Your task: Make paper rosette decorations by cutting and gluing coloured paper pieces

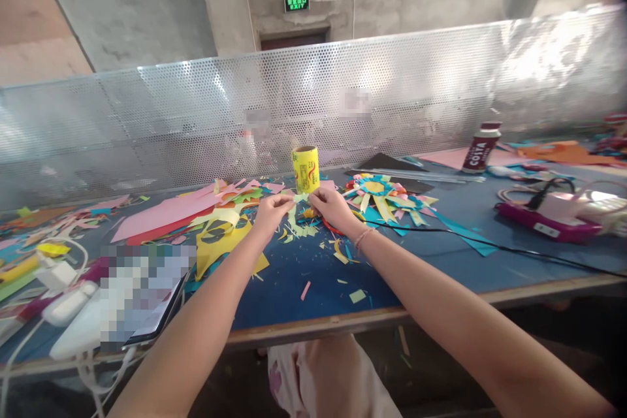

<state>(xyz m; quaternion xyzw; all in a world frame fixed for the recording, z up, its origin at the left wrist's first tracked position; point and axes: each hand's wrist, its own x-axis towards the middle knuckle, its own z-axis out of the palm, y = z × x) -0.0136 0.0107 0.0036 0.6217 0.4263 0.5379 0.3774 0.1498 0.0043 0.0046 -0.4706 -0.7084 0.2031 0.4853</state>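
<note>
My left hand (275,211) and my right hand (335,209) are closed in a pinch, fingertips facing each other over the table. Between them is a small piece of pale green paper (300,198), held at both ends. Just behind it a yellow printed tape roll (306,171) stands upright. Pale green paper scraps (298,227) lie below my fingers. To the right of my right hand is a colourful paper rosette (376,188) with ribbon-like strips. Cut yellow paper (215,249) with holes lies left of my left hand.
Pink sheets (171,212) and mixed offcuts cover the left side. A tablet (161,313) with white cables sits at the front left. On the right are a brown bottle (482,149), a purple power strip (543,222) and a black cable (470,238). A perforated metal screen (196,117) backs the table.
</note>
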